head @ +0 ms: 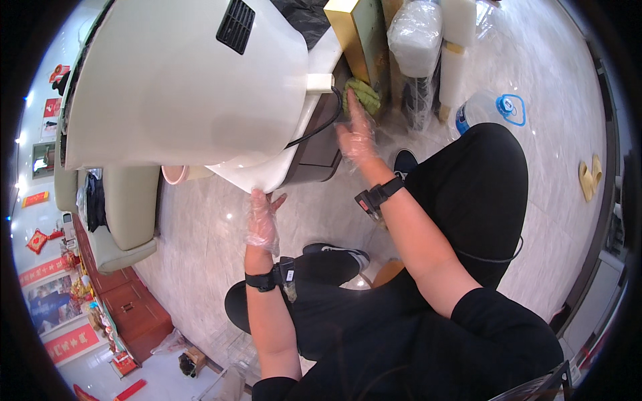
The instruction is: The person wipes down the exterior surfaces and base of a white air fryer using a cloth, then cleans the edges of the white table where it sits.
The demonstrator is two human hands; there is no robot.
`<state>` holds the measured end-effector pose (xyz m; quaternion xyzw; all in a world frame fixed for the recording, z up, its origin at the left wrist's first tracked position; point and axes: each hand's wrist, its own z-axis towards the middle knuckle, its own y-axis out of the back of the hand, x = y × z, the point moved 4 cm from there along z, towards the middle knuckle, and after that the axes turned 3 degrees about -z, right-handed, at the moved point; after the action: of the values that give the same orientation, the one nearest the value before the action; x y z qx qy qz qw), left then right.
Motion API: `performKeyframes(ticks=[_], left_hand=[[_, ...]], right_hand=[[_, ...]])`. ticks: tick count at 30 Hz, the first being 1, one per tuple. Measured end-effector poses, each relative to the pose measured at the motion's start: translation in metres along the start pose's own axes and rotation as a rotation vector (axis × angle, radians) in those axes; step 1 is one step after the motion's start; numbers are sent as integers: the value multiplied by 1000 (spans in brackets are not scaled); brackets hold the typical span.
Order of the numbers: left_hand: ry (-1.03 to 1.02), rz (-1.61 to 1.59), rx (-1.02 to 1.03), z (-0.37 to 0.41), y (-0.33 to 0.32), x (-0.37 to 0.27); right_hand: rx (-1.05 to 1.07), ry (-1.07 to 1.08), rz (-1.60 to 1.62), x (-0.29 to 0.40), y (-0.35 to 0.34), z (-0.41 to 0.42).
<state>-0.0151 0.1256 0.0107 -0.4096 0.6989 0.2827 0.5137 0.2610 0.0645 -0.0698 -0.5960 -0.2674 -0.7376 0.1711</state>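
Observation:
Both my hands wear clear plastic gloves. My left hand (261, 220) touches the front corner of a white tabletop (273, 176) with its fingertips, thumb spread away. My right hand (359, 135) reaches to a crumpled green cloth (365, 96), its extended fingers laid on it. The cloth lies against the lower end of an upright gold-edged panel (348, 35), beside the grey side of the cabinet (321, 145) below the tabletop. A large white appliance housing (190, 85) with a black vent grille (235, 26) covers much of the tabletop. A black cable (321, 128) hangs from its edge.
Plastic-wrapped packages (416, 37) stand on the floor beyond the panel. A clear water bottle with a blue handle (484, 113) is near my knee. A pink-rimmed bin (175, 174), a pale sofa (130, 205) and a red-brown wooden cabinet (133, 311) are to the left.

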Motion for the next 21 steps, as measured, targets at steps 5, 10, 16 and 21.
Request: performKeyframes(ticks=[5,10,16,21], left_hand=[[-2,-11,6,1,2,1],[-12,9,46,3,1,3],[-34,26,67,0,-4,-1],[-2,61,83,2,-1,-2]], right_hand=[[-10,-125,-9,-32,-11,-1],[31,-437,241,-77,-21,2],[82,-553,304,-108,-28,-15],[-50,-28,-21,-39,-35,-33]])
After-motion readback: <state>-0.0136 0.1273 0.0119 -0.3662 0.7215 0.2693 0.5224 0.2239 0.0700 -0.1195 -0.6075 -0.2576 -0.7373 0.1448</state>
